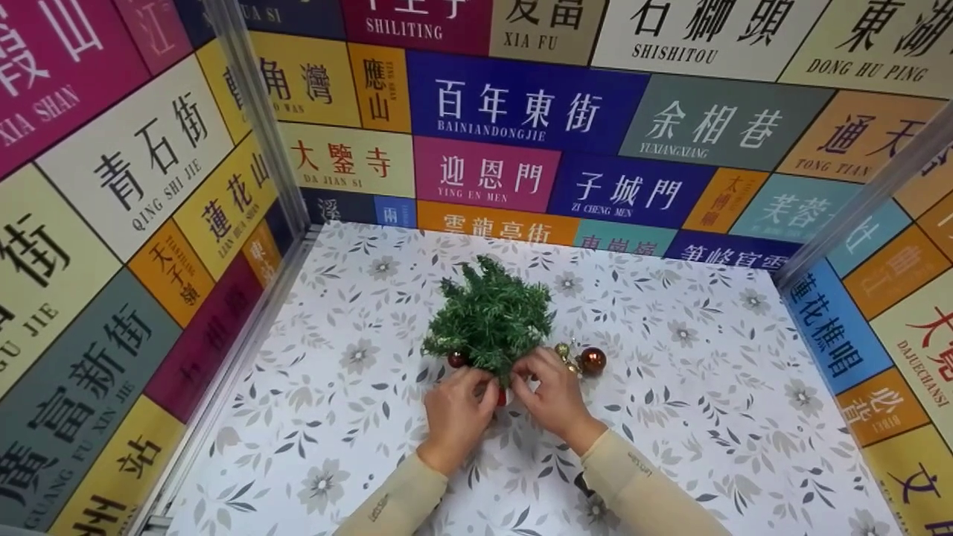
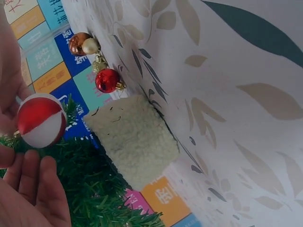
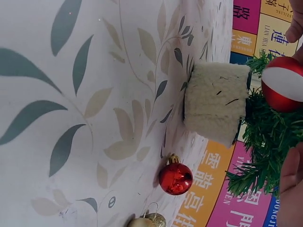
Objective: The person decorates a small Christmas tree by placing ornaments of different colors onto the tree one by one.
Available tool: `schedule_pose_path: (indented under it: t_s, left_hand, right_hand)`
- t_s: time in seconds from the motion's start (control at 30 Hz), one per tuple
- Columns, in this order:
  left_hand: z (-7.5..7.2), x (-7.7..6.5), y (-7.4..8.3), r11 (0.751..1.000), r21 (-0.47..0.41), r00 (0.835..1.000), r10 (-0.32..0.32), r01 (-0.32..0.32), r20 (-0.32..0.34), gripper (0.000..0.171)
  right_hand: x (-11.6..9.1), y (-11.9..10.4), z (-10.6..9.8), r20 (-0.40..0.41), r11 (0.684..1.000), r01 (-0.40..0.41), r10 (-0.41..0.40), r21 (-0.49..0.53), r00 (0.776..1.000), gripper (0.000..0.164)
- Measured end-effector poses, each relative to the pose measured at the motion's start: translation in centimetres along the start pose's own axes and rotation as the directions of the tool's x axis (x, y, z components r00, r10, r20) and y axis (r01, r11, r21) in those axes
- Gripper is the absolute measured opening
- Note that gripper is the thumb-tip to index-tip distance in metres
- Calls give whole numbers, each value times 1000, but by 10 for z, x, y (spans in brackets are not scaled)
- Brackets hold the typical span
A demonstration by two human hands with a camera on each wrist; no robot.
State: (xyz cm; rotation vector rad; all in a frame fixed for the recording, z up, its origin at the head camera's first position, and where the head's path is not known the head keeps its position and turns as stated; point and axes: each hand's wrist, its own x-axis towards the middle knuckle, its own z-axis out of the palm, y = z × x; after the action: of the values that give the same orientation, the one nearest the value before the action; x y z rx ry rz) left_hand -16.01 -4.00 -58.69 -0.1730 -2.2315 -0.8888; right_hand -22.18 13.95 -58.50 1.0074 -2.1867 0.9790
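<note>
A small green artificial Christmas tree (image 1: 491, 316) stands on the patterned tabletop; its pale fuzzy base (image 2: 135, 139) shows in both wrist views. In front of its foliage hangs a red-and-white Christmas ball (image 2: 41, 120), between the two hands. My left hand (image 1: 458, 402) and right hand (image 1: 555, 394) pinch with curled fingers at the ball's top, close to the branches. Exactly what lies under the fingertips is hidden. Right of the base, a shiny red ball (image 3: 175, 177) lies on the table.
Right of the tree lie a copper-coloured ball (image 1: 593, 361) and small gold balls (image 1: 563, 350). A dark red ball (image 1: 457, 359) shows at the foliage's left. Sign-covered panels (image 1: 521, 104) enclose the floral tabletop (image 1: 357, 447) at back and sides.
</note>
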Motion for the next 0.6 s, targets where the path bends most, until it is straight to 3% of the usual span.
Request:
schedule_pose_path:
  t_s: [0.13,0.33,0.6]
  left_hand:
    - [0,0,-3,998,32,998,55,-55,-3,8]
    - [-2,2,-6,990,37,990,135,-133,-47,7]
    - [0,2,-6,993,38,992,116,-114,-49,8]
  right_hand:
    - [0,1,0,22,998,24,-23,-51,999,4]
    - [1,0,-2,-14,996,75,-76,-47,997,7]
    - [2,0,0,9,992,81,-80,-99,997,6]
